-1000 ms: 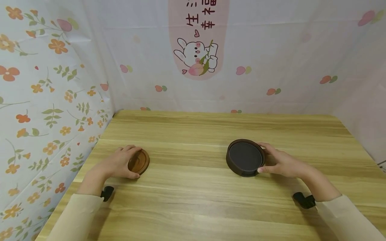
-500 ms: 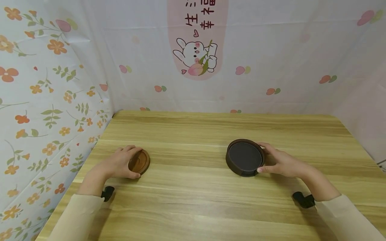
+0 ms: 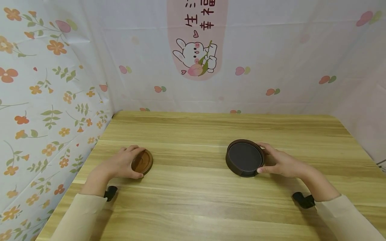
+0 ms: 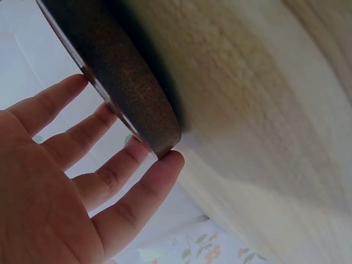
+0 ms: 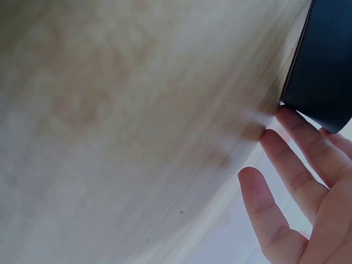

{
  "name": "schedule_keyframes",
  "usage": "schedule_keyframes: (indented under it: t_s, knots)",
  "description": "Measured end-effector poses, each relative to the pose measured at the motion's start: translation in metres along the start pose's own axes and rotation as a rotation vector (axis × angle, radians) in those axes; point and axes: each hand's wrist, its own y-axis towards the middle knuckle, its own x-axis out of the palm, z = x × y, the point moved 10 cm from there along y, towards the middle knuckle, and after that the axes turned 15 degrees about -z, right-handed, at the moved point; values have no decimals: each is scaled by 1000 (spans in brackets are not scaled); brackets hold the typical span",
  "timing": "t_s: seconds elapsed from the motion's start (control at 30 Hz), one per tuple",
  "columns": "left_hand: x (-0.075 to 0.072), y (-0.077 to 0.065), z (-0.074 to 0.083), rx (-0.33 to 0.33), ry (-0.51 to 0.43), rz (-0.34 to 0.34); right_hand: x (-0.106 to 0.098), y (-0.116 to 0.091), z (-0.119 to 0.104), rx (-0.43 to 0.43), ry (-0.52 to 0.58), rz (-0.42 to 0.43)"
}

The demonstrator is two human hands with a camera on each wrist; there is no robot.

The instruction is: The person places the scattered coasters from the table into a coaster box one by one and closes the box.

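On the left of the table my left hand [image 3: 122, 164] holds a round brown wooden-looking coaster [image 3: 143, 163] by its rim, fingers at the far edge and thumb at the near edge. The left wrist view shows fingertips against the coaster's thick side [image 4: 129, 74]; the thumb is out of sight there. Right of centre stands a round dark coaster holder [image 3: 234, 168] with a raised rim and a flat black stitched disc [image 3: 245, 155] inside. My right hand [image 3: 281, 163] grips the holder's right side between thumb and fingers. Part of its dark wall [image 5: 324, 66] shows in the right wrist view.
The wood-grain table [image 3: 193, 201] runs back to a white printed cloth [image 3: 135, 50]. A flowered cloth [image 3: 60, 110] hangs along the left side. Black wrist camera mounts [image 3: 303, 200] sit under both forearms.
My left hand has shifted slightly to the right together with the brown coaster. The right hand and the dark holder stay where they were.
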Motion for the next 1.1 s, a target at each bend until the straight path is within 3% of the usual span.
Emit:
schedule_keyframes:
  t_s: [1.1]
  knots:
    - [-1,14,32,55,22,-7,-1,-1,0,0,7,-2]
